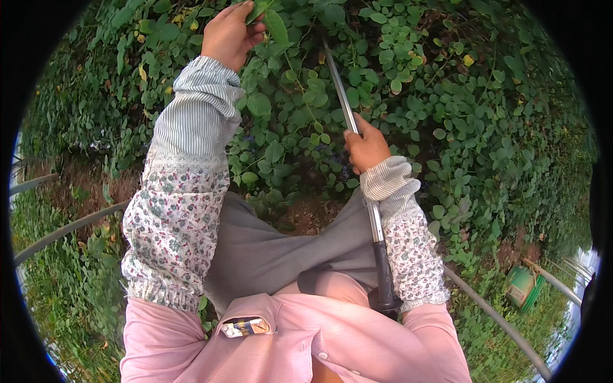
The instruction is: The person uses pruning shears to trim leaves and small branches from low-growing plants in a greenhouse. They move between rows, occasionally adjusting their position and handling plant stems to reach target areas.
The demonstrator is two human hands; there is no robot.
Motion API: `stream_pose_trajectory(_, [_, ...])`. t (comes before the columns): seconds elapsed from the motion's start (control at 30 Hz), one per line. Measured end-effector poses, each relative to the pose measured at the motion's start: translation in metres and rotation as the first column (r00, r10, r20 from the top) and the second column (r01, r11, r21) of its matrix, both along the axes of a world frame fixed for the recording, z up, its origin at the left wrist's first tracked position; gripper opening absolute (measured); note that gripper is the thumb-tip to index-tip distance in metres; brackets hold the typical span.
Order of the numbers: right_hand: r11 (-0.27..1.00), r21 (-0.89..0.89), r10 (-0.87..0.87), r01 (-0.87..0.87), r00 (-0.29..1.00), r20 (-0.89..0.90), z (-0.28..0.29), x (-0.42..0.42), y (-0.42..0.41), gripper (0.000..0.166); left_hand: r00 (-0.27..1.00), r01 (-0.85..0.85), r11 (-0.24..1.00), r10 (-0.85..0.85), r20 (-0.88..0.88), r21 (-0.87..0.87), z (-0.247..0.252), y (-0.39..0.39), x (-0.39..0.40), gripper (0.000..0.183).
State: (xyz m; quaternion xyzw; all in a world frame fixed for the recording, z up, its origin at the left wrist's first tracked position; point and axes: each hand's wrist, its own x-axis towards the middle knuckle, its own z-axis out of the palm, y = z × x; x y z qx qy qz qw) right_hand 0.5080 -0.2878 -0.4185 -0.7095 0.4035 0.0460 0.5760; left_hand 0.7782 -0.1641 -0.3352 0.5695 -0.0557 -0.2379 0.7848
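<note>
At the top of the head view, my left hand (233,36) is closed on a leafy green shoot, and a broad leaf (276,26) sticks out past the fingertips. My right hand (368,147) grips a shiny metal rod (340,88) about midway along it. The rod runs back under my right forearm to a black handle (384,273) by my waist. Its far end disappears into dark foliage, so the tip is hidden. Dense leafy plants (311,95) with some yellowed leaves surround both hands.
Bare soil (311,215) shows between my knees, in grey trousers (273,253). A curved pipe (72,230) crosses at the left, and another pipe (503,325) at the right. Beyond it sits a green container (522,287). A small pack (246,327) pokes from my shirt pocket.
</note>
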Motion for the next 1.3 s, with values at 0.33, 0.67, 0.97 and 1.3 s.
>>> stream_pose_trajectory(0.33, [0.873, 0.488, -0.117, 0.013, 0.976, 0.183, 0.019, -0.019, 0.009, 0.063, 1.0, 0.005, 0.998, -0.007, 0.031, 0.06, 0.002, 0.004, 0.007, 0.013])
stream_pose_trajectory(0.67, [0.989, 0.151, -0.018, 0.001, 0.994, 0.111, 0.014, -0.078, -0.008, 0.06, 1.0, -0.009, 0.998, 0.011, -0.026, 0.065, -0.005, 0.006, 0.005, 0.01])
stream_pose_trajectory(0.97, [0.93, -0.312, 0.181, -0.192, 0.981, -0.066, -0.007, -0.026, -0.01, 0.058, 1.0, -0.026, 0.999, 0.026, -0.011, 0.029, -0.004, -0.003, -0.003, 0.009])
stream_pose_trajectory(1.3, [0.899, -0.185, 0.41, -0.397, 0.911, 0.038, 0.034, -0.041, 0.025, 0.058, 0.998, 0.046, 0.998, -0.047, 0.035, 0.034, -0.009, 0.003, 0.005, 0.016])
